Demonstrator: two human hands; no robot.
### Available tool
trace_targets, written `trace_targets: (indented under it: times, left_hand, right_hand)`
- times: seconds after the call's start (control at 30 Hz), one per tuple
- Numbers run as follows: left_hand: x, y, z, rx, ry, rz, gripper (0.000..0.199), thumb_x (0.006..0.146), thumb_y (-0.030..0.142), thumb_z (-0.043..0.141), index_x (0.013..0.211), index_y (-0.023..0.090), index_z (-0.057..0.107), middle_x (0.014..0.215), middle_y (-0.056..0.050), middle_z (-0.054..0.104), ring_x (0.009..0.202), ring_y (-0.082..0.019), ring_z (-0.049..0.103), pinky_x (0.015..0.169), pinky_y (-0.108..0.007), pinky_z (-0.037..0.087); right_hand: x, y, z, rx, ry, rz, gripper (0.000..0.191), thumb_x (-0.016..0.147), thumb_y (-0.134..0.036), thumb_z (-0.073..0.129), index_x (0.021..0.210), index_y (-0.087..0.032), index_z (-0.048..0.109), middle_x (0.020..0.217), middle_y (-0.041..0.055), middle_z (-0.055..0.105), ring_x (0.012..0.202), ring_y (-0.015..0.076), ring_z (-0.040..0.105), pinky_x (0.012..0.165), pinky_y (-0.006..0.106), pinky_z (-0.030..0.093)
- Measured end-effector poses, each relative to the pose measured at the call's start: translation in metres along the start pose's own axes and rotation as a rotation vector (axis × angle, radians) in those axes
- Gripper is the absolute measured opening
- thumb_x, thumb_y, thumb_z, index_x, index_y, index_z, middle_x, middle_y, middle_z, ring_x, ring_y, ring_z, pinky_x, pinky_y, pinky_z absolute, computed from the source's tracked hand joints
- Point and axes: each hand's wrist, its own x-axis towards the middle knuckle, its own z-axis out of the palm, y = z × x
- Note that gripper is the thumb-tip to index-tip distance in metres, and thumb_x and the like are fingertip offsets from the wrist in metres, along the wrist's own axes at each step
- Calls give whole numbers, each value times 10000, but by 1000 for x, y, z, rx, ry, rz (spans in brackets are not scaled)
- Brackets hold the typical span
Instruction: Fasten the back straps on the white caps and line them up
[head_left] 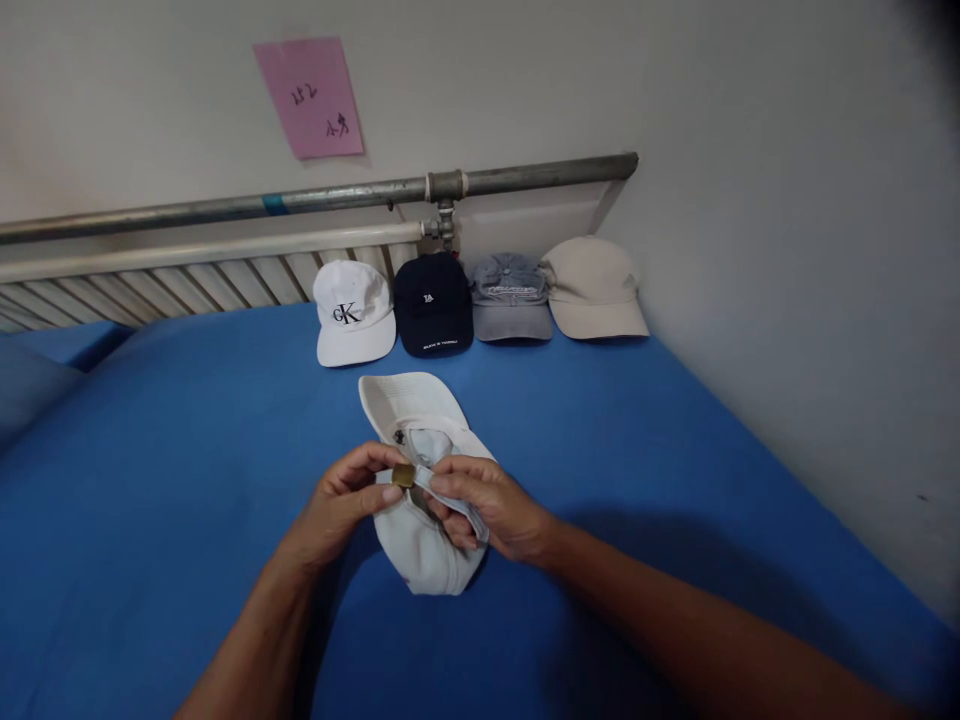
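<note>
A pale, whitish baseball cap (424, 560) is held over the blue surface, its brim (409, 395) pointing away from me and its inside partly showing. My left hand (341, 500) pinches the cap's strap by the square brass buckle (403, 475), thumb below and fingers above. My right hand (491, 500) grips the strap (450, 490) just right of the buckle, its lower fingers reaching through the opening at the back of the cap. The strap seems to pass through the buckle. Some of the right fingers are hidden behind the strap.
Along the far edge of the blue cover (210, 430) stand a white cap (352, 310), a black cap (433, 305), a grey-blue cap (512, 300) and a beige cap (596, 290). Behind them run a metal pipe (337, 195) and a radiator (210, 280). A wall (810, 300) bounds the right.
</note>
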Motion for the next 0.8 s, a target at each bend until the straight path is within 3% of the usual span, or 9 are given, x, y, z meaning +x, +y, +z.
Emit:
trace_targets:
  times: [0.43,0.8]
  left_hand:
    - [1,-1,-1,5,-17,-10,205,725,254,760,920,250,696,867,5,687,791,-150,620,749,-267,463]
    - [2,3,1,-6,-31,-24,192,719,250,765,905,233,721,828,5,704,749,-135,627,727,-242,477]
  right_hand:
    - [-1,-4,1,-4,-57,45,203,759,-318,686,728,-147,580,579,-50,545,357,30,405,328,164,305]
    - [-2,-6,5,-59,-7,54,213,720,-313,693,676,-155,558,554,-56,520,365,30,376,337,173,277]
